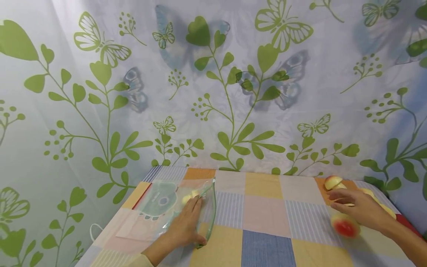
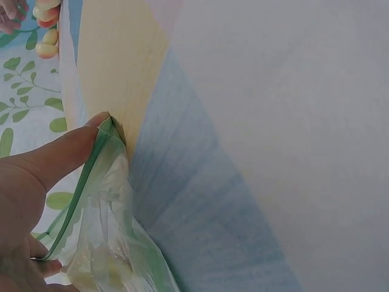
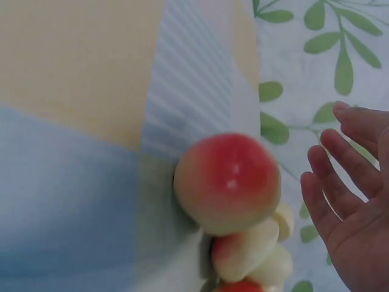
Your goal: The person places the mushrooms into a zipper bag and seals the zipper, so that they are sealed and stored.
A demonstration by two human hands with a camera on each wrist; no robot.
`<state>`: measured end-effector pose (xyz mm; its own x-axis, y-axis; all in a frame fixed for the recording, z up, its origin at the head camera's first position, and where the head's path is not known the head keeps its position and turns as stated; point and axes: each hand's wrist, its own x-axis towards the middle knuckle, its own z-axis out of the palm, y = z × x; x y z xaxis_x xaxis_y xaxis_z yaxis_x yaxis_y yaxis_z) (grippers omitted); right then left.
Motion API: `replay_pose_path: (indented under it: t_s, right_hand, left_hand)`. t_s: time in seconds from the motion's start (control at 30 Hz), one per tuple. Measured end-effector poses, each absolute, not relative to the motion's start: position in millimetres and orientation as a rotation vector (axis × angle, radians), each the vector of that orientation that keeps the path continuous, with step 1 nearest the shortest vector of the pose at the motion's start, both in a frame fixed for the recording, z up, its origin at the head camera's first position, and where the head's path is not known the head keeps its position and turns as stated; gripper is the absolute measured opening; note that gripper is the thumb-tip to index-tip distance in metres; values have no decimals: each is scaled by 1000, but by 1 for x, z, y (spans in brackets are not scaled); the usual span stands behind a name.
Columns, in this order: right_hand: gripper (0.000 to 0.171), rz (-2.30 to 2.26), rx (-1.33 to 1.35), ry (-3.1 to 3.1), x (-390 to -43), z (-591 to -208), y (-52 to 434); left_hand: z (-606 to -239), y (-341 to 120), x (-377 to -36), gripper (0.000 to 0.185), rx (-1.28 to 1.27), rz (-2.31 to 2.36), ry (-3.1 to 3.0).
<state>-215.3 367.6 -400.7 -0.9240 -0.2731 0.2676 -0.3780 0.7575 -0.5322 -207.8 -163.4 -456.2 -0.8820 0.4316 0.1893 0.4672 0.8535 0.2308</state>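
A clear zip bag [image 1: 203, 207] with a green-edged mouth and a pale green printed figure lies on the left of the table, with something yellow [image 1: 188, 197] inside. My left hand [image 1: 187, 222] holds this bag at its mouth. In the left wrist view the thumb [image 2: 67, 149] is at one corner of the green rim and the fingers are at the other end, so the mouth gapes. Over on the right, my right hand [image 1: 357, 206] hovers with loosely spread fingers and nothing in them. A round red-and-yellow fruit [image 3: 228, 182], blurred in the head view, is below it.
Several smaller yellow-and-red fruit pieces [image 3: 243, 249] are grouped around the right hand, one [image 1: 332, 182] near the table's back edge. A patchwork cloth [image 1: 267, 244] covers the table. Behind it hangs a curtain [image 1: 233, 92] with leaves and butterflies. A white cord [image 1: 95, 227] loops at the left edge.
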Motion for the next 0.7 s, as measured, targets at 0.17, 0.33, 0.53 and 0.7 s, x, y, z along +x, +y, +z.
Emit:
replay_pose_path:
  t_s: [0.17, 0.33, 0.53, 0.7]
  right_hand:
    - [36, 861, 421, -2861, -210, -406, 391]
    - [32, 948, 493, -2850, -205, -420, 413]
    - [29, 1106, 710, -2807, -200, -436, 431]
    - [35, 1109, 687, -2818, -198, -446, 433]
  left_hand:
    - [-456, -163, -208, 130, -709, -415, -2895]
    - [-455, -163, -206, 129, -705, -423, -2896]
    - [-456, -164, -206, 130, -696, -411, -2895]
    - [-458, -164, -206, 131, -699, -418, -2900]
